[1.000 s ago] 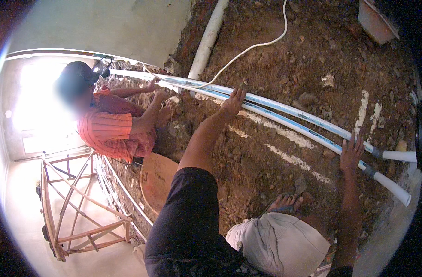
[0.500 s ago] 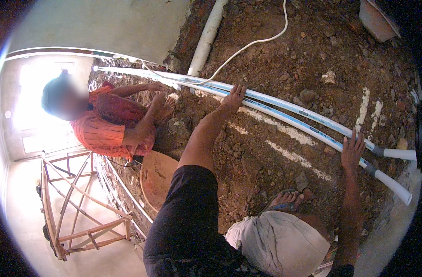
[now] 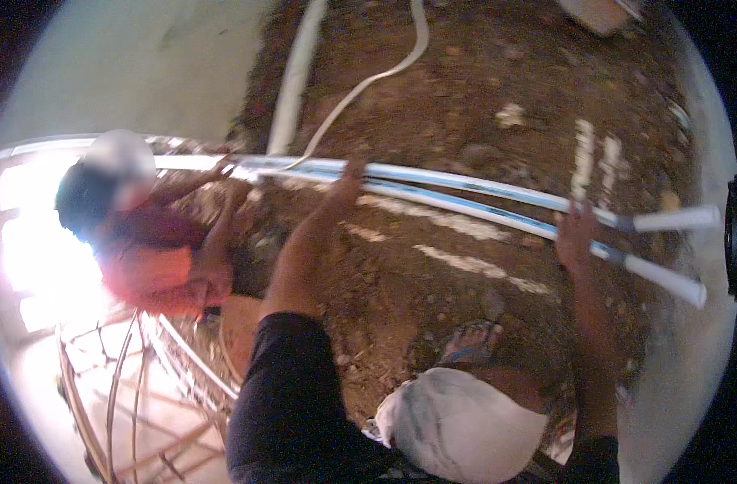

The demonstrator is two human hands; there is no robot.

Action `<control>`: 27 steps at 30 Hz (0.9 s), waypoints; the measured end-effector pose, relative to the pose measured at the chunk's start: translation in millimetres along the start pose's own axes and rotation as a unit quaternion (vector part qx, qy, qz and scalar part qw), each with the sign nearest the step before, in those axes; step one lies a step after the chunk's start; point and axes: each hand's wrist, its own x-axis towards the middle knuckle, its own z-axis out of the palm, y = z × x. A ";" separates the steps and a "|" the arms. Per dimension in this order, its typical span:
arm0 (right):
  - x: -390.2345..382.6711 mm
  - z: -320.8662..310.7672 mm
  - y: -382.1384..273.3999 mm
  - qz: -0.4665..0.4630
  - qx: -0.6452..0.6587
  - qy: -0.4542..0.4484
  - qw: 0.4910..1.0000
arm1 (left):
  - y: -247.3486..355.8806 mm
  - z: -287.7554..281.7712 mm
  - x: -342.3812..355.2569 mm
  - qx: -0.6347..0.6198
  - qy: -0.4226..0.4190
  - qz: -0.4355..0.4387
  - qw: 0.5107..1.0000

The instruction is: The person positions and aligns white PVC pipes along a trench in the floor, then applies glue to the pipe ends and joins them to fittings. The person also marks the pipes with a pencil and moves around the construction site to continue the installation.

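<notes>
Two white, blue-striped pipes [image 3: 481, 211] run side by side over the dug earth [image 3: 400, 315], with plain white end pieces [image 3: 663, 282] at the right. My left hand [image 3: 348, 181] lies across the pipes near the middle, fingers curved over them. My right hand [image 3: 576, 234] grips them near their right ends, fingers over the tops. The picture is blurred. A co-worker [image 3: 154, 266] in orange crouches at the left, hands near the pipes' far part. A white cord [image 3: 368, 85] curves onto the pipes from above.
A thick white pipe [image 3: 296, 73] lies crosswise behind. A pan [image 3: 594, 12] rests at the top right. A round orange board or basin [image 3: 235, 327] sits beside my left leg. A wooden frame [image 3: 118, 387] stands at lower left, a pale wall [image 3: 134, 64] at upper left.
The view has shifted, moving the scene leftward, with the pipes lower on the left and higher on the right, and has blurred. My hands stay on the pipes. The co-worker's head has turned and bent.
</notes>
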 end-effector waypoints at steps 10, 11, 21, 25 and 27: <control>7.6 -22.9 -14.5 -0.015 0.044 -0.006 0.999 | -36.6 31.3 0.9 0.298 0.040 0.098 0.949; 4.5 -24.9 -11.9 -0.004 0.049 -0.019 0.999 | -22.7 21.6 -0.4 0.173 0.021 0.053 0.983; 7.7 -36.9 -21.8 -0.004 0.119 0.008 0.993 | -17.2 -11.3 -26.9 0.015 0.013 -0.028 0.999; 8.2 -37.4 -16.3 -0.011 0.123 0.056 0.991 | -13.0 -17.9 -23.5 0.110 0.002 0.022 0.994; 9.5 -37.0 -15.8 -0.005 0.118 0.031 0.993 | -24.1 -8.0 -23.7 0.099 0.030 0.036 0.994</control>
